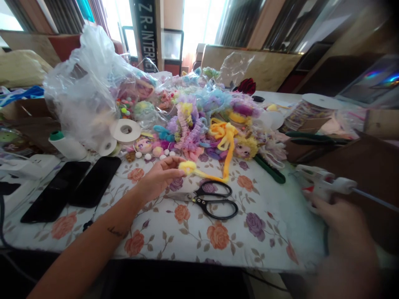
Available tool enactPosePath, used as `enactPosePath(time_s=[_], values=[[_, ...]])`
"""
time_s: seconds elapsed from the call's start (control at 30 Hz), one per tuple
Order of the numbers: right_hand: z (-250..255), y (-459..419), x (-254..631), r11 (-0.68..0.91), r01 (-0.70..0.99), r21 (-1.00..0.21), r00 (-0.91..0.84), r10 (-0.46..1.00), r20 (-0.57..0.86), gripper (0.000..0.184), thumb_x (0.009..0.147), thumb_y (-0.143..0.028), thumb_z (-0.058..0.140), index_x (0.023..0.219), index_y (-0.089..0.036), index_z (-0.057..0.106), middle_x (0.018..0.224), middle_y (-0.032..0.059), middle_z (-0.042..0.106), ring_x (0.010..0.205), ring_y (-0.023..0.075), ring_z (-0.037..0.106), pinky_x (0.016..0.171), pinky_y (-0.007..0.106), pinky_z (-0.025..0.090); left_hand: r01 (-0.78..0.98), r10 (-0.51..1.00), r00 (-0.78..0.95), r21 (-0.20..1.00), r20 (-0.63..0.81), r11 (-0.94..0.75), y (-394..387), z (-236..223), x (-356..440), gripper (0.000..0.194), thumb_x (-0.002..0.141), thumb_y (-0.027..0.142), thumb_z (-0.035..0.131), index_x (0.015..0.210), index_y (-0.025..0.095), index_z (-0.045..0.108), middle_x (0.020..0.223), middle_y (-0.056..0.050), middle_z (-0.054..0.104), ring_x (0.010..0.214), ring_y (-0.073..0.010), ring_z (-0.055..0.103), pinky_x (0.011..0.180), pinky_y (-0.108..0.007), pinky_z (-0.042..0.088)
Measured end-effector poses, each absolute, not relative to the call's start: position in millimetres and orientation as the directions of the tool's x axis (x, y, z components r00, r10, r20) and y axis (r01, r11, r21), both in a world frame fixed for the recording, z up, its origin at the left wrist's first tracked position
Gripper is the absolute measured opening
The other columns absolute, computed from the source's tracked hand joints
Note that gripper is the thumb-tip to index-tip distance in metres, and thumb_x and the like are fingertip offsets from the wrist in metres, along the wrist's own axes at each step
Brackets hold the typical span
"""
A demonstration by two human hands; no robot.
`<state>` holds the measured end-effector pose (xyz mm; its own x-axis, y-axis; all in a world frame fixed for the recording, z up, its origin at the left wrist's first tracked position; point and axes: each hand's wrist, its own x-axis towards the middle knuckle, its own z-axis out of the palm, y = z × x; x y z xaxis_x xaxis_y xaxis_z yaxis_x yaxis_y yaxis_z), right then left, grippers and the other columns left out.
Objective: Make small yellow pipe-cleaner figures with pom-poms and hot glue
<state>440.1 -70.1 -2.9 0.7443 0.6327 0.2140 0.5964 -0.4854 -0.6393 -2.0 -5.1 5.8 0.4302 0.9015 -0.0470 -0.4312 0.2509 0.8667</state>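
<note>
My left hand (158,176) is raised over the flowered tablecloth (218,236), its fingers pinched on a small yellow fuzzy pompom (187,166) at the end of a yellow pipe cleaner. My right hand (338,216), blurred at the right edge of the table, is closed round the grip of a white glue gun (324,182). Black-handled scissors (207,199) lie on the cloth between the two hands, just below the pompom.
A heap of pastel pipe-cleaner flowers and doll heads (202,120) fills the back of the table beside a large clear plastic bag (84,91). Two black phones (75,189) lie at the left, with tape rolls (125,131) and a thread spool (67,145). Green-handled pliers (314,138) lie at the right.
</note>
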Motion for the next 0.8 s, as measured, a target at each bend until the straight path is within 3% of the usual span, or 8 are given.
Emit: enactPosePath(time_s=[0.1, 0.2, 0.3, 0.4, 0.47, 0.57, 0.63, 0.8], values=[[9.7, -61.1, 436.6, -0.721, 0.456, -0.522, 0.844, 0.536, -0.003, 0.055, 0.051, -0.012, 0.088, 0.024, -0.022, 0.04, 0.035, 0.009, 0.044, 0.071, 0.0311, 0.069, 0.053, 0.041, 0.031, -0.462, 0.898, 0.439, 0.852, -0.021, 0.245, -4.8, 5.7, -2.4, 0.019, 0.075, 0.021, 0.076, 0.094, 0.019, 0.074, 0.094, -0.004, 0.072, 0.081, -0.0129, 0.065, 0.076, -0.024, 0.05], [19.7, -67.4, 408.4, -0.693, 0.361, -0.624, 0.89, 0.456, 0.009, 0.046, 0.055, -0.008, 0.082, 0.026, -0.021, 0.049, 0.037, 0.0093, 0.051, 0.061, 0.0237, 0.068, 0.05, 0.039, 0.032, -0.456, 0.899, 0.436, 0.856, -0.026, 0.246, -4.5, 3.9, -2.3, 0.022, 0.075, 0.019, 0.076, 0.098, 0.02, 0.074, 0.099, -0.005, 0.073, 0.085, -0.0136, 0.066, 0.079, -0.024, 0.051], [20.8, -86.6, 356.3, -0.323, 0.256, -0.911, 0.821, 0.571, 0.028, 0.024, 0.067, -0.021, 0.075, 0.045, -0.026, 0.068, 0.045, 0.0063, 0.061, 0.045, 0.0143, 0.059, 0.045, 0.035, 0.037, -0.458, 0.907, 0.42, 0.856, -0.032, 0.242, -4.5, 3.5, -2.2, 0.024, 0.074, 0.017, 0.077, 0.098, 0.019, 0.074, 0.102, -0.005, 0.073, 0.089, -0.015, 0.067, 0.083, -0.025, 0.051], [18.4, -103.6, 293.2, -0.069, -0.008, -0.998, 0.537, 0.841, -0.063, 0.003, 0.067, -0.026, 0.077, 0.065, -0.026, 0.075, 0.062, 0.0089, 0.07, 0.048, 0.0142, 0.059, 0.042, 0.03, 0.041, -0.471, 0.91, 0.413, 0.848, -0.033, 0.245, -3.9, 5.4, -2.9, 0.023, 0.073, 0.015, 0.077, 0.096, 0.019, 0.075, 0.098, -0.005, 0.074, 0.086, -0.0147, 0.067, 0.08, -0.024, 0.052], [17.9, -109.2, 254.9, -0.109, -0.129, -0.986, 0.408, 0.9, -0.153, 0.016, 0.066, -0.03, 0.076, 0.079, -0.021, 0.074, 0.058, 0.0045, 0.066, 0.039, 0.0125, 0.052, 0.034, 0.025, 0.035, -0.469, 0.913, 0.405, 0.85, -0.035, 0.24, -2.9, 6.7, -4.3, 0.023, 0.073, 0.014, 0.077, 0.095, 0.019, 0.075, 0.095, -0.005, 0.074, 0.084, -0.014, 0.067, 0.078, -0.023, 0.052], [17.4, -111.5, 214.3, -0.156, -0.229, -0.961, 0.214, 0.955, -0.206, 0.026, 0.067, -0.03, 0.074, 0.089, -0.015, 0.072, 0.053, 0.0004, 0.061, 0.04, 0.0124, 0.052, 0.037, 0.023, 0.043, -0.452, 0.921, 0.389, 0.865, -0.028, 0.218, -0.9, 7.2, -6.8, 0.02, 0.074, 0.016, 0.075, 0.094, 0.019, 0.075, 0.094, -0.005, 0.073, 0.084, -0.015, 0.067, 0.079, -0.024, 0.052], [15.6, -112.3, 199.7, -0.214, -0.293, -0.932, 0.068, 0.967, -0.244, 0.032, 0.069, -0.032, 0.072, 0.096, -0.015, 0.071, 0.057, 0.0006, 0.062, 0.039, 0.012, 0.05, 0.035, 0.023, 0.042, -0.446, 0.922, 0.386, 0.871, -0.022, 0.208, -0.1, 6.8, -7.9, 0.02, 0.075, 0.017, 0.074, 0.094, 0.018, 0.075, 0.095, -0.006, 0.073, 0.085, -0.0161, 0.067, 0.08, -0.026, 0.051], [5.7, -118.6, 190.1, -0.306, -0.233, -0.923, -0.005, 0.949, -0.314, 0.034, 0.072, -0.042, 0.074, 0.095, -0.018, 0.071, 0.06, 0.0014, 0.062, 0.039, 0.0106, 0.048, 0.032, 0.019, 0.031, -0.43, 0.925, 0.376, 0.875, -0.051, 0.223, -1.4, 7.8, -7.0, 0.024, 0.072, 0.016, 0.075, 0.096, 0.018, 0.075, 0.094, -0.005, 0.073, 0.083, -0.0152, 0.066, 0.078, -0.025, 0.05]])
